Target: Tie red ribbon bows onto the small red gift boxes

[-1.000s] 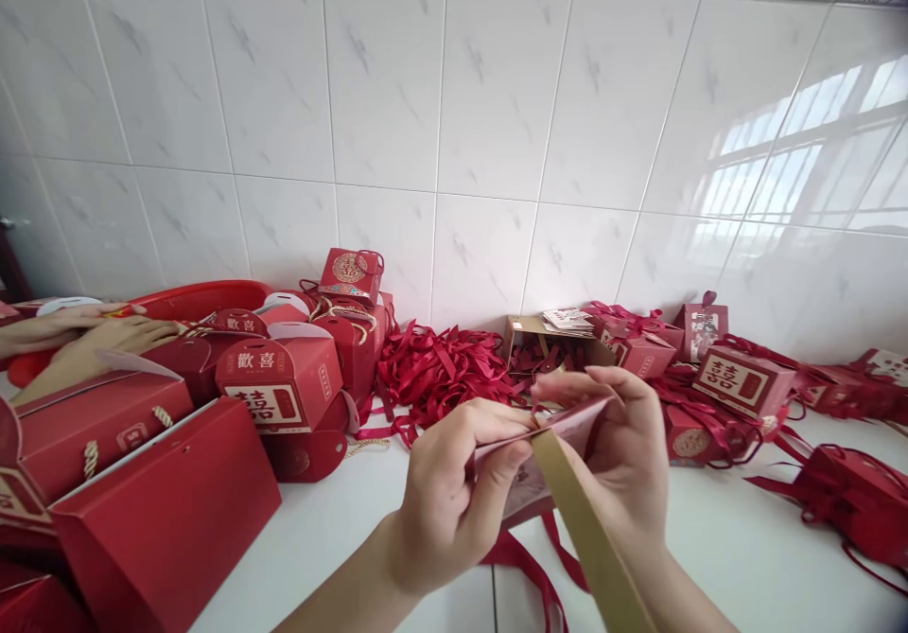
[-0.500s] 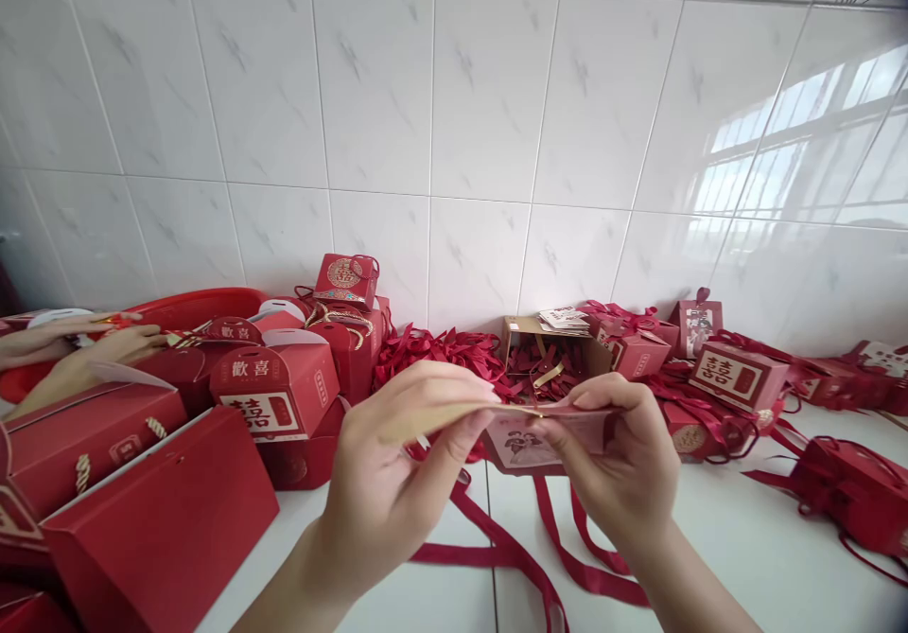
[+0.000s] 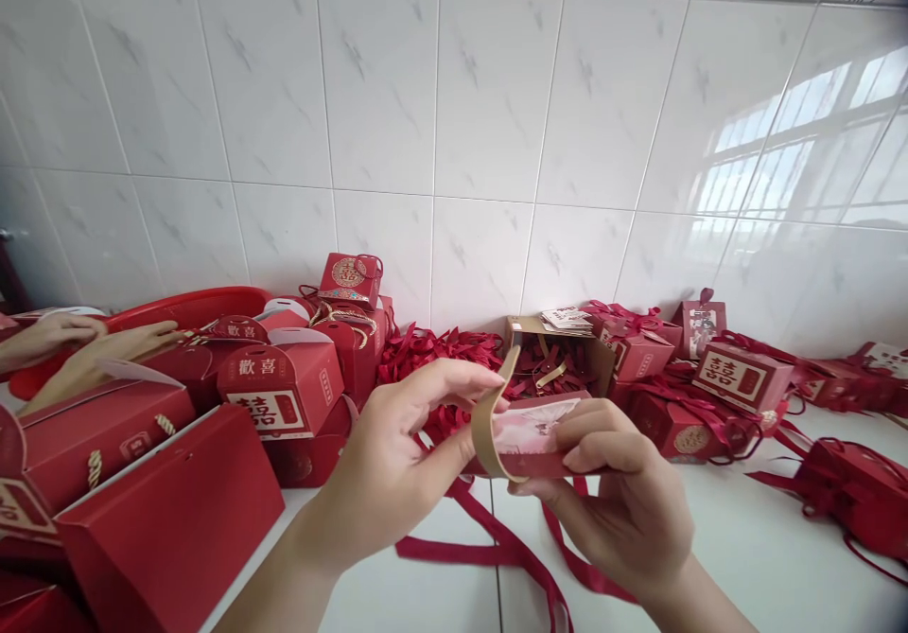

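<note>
In front of me, my right hand (image 3: 617,482) grips a small flat red piece with a pink printed face (image 3: 529,428), fingers over the top and thumb beneath. A tan strip (image 3: 483,434) curves around the left end of that piece. My left hand (image 3: 408,453) pinches the strip between thumb and fingers. Below both hands, dark red ribbon (image 3: 521,557) lies in loops on the white table (image 3: 397,595). Whether the ribbon joins the held piece is hidden.
Red gift boxes (image 3: 280,387) crowd the left, beside another person's hands (image 3: 106,354) and a red basin (image 3: 191,307). Against the tiled wall lie heaped ribbons (image 3: 440,349) and an open carton (image 3: 602,368) of red and tan pieces. Ribbon-tied boxes (image 3: 742,373) stand at right.
The held piece has turned so its printed face tilts upward. The tan strip, earlier stretched flat along the left hand, now bends upright around its end. My right hand's fingers have shifted onto the face.
</note>
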A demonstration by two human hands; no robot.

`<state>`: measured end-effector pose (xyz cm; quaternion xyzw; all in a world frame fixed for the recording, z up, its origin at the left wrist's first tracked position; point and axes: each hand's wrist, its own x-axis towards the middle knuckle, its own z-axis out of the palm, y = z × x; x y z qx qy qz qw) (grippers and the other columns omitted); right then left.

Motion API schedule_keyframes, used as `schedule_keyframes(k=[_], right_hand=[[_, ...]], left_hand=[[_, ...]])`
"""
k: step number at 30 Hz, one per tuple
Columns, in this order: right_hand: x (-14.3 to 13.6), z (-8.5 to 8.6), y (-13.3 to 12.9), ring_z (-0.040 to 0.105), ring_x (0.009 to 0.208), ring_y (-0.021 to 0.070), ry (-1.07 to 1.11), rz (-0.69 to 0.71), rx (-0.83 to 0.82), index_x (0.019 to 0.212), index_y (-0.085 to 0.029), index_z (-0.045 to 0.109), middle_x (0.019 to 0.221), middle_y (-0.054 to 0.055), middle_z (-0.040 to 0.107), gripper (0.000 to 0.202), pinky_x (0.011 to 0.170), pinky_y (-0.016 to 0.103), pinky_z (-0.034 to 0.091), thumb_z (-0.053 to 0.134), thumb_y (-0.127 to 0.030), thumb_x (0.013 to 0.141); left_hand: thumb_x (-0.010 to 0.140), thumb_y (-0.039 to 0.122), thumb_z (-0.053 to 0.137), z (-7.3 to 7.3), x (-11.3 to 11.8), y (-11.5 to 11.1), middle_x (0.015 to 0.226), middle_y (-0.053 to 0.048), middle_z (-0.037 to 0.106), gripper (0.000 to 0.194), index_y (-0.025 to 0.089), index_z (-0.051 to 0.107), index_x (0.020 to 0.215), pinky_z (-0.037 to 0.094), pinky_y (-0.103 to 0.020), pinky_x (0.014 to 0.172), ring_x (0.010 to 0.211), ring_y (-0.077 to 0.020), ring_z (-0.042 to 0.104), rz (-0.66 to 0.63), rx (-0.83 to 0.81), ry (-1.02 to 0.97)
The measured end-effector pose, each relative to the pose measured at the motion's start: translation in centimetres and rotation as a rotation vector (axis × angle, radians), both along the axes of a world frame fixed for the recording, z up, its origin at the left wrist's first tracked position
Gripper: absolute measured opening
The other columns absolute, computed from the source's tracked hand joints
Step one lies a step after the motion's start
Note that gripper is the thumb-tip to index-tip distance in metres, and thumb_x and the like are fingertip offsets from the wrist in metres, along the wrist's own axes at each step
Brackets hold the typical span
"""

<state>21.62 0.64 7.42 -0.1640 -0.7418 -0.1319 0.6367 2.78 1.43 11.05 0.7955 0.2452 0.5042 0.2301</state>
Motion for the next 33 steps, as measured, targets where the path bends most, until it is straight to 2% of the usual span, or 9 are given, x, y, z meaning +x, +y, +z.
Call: schedule_keyframes(k=[2, 5, 7, 11, 14, 19, 23, 29, 33], right_hand=[[-0.1, 0.0, -0.1, 0.054, 0.058, 0.0141, -0.024, -0.005, -0.017, 0.087, -0.021, 0.047, 0.067, -0.001, 0.055, 0.022, 0.052, 0.029, 0.045, 0.068, -0.018, 0.080], [-0.3, 0.0, -0.2, 0.052, 0.056, 0.0141, -0.049, -0.005, -0.039, 0.088, -0.021, 0.046, 0.066, -0.001, 0.055, 0.022, 0.051, 0.029, 0.044, 0.067, -0.019, 0.081], [-0.3, 0.0, -0.2, 0.052, 0.056, 0.0137, -0.049, -0.008, -0.050, 0.088, -0.022, 0.046, 0.066, -0.001, 0.054, 0.021, 0.050, 0.028, 0.044, 0.066, -0.021, 0.082], [-0.2, 0.1, -0.2, 0.053, 0.056, 0.0139, -0.034, -0.010, -0.062, 0.086, -0.021, 0.046, 0.067, 0.000, 0.054, 0.021, 0.050, 0.028, 0.044, 0.067, -0.021, 0.082], [-0.1, 0.1, -0.2, 0.054, 0.057, 0.0138, -0.015, 0.009, -0.074, 0.087, -0.021, 0.047, 0.069, 0.000, 0.055, 0.021, 0.049, 0.027, 0.044, 0.067, -0.018, 0.081], [0.1, 0.1, -0.2, 0.053, 0.058, 0.0140, 0.005, 0.020, -0.067, 0.089, -0.022, 0.047, 0.068, 0.000, 0.055, 0.022, 0.050, 0.028, 0.045, 0.067, -0.018, 0.081], [0.1, 0.0, -0.3, 0.053, 0.059, 0.0142, 0.011, 0.042, -0.095, 0.089, -0.022, 0.047, 0.070, 0.000, 0.054, 0.023, 0.050, 0.028, 0.045, 0.067, -0.018, 0.081], [0.2, -0.3, -0.4, 0.053, 0.061, 0.0145, 0.006, 0.071, -0.109, 0.089, -0.022, 0.047, 0.071, 0.000, 0.054, 0.026, 0.052, 0.029, 0.045, 0.069, -0.015, 0.078], [0.4, -0.4, -0.3, 0.053, 0.061, 0.0144, 0.013, 0.068, -0.116, 0.090, -0.022, 0.047, 0.071, 0.000, 0.054, 0.027, 0.052, 0.028, 0.046, 0.069, -0.014, 0.077]], left_hand=[[0.083, 0.013, 0.062, 0.0, -0.1, 0.1, 0.091, -0.003, 0.068, 0.018, 0.022, 0.063, 0.098, 0.056, -0.027, 0.078, 0.083, -0.0149, 0.066, 0.018, 0.101, 0.030], [0.084, 0.012, 0.059, 0.0, -0.1, 0.2, 0.103, -0.006, 0.064, 0.012, 0.021, 0.064, 0.088, 0.054, -0.027, 0.082, 0.099, -0.0176, 0.062, 0.060, 0.200, 0.045], [0.088, 0.015, 0.054, -0.2, -0.1, 0.2, 0.109, -0.007, 0.064, 0.009, 0.022, 0.061, 0.089, 0.055, -0.027, 0.080, 0.100, -0.0181, 0.062, 0.018, 0.104, 0.026], [0.094, 0.026, 0.046, -0.5, 0.2, 0.0, 0.092, -0.005, 0.069, 0.010, 0.022, 0.055, 0.096, 0.054, -0.023, 0.059, 0.071, -0.0132, 0.065, -0.133, -0.161, -0.007], [0.092, 0.027, 0.050, -0.4, 0.3, -0.4, 0.082, -0.004, 0.069, 0.010, 0.021, 0.058, 0.094, 0.053, -0.023, 0.057, 0.067, -0.0135, 0.065, -0.173, -0.175, -0.023], [0.086, 0.019, 0.061, 0.1, 0.4, -0.8, 0.082, -0.005, 0.073, 0.008, 0.019, 0.063, 0.094, 0.058, -0.026, 0.062, 0.071, -0.0166, 0.070, -0.222, -0.195, -0.051], [0.084, 0.019, 0.063, 0.1, 0.6, -0.9, 0.079, -0.005, 0.073, 0.008, 0.018, 0.066, 0.091, 0.060, -0.026, 0.061, 0.070, -0.0174, 0.070, -0.195, -0.204, -0.083], [0.082, 0.017, 0.065, 0.0, 0.7, -0.6, 0.077, -0.003, 0.073, 0.008, 0.019, 0.069, 0.088, 0.055, -0.019, 0.054, 0.068, -0.0147, 0.069, -0.142, -0.151, -0.131], [0.082, 0.018, 0.065, 0.1, 0.8, -0.6, 0.077, -0.005, 0.072, 0.006, 0.018, 0.070, 0.086, 0.054, -0.021, 0.053, 0.067, -0.0156, 0.068, -0.147, -0.164, -0.121]])
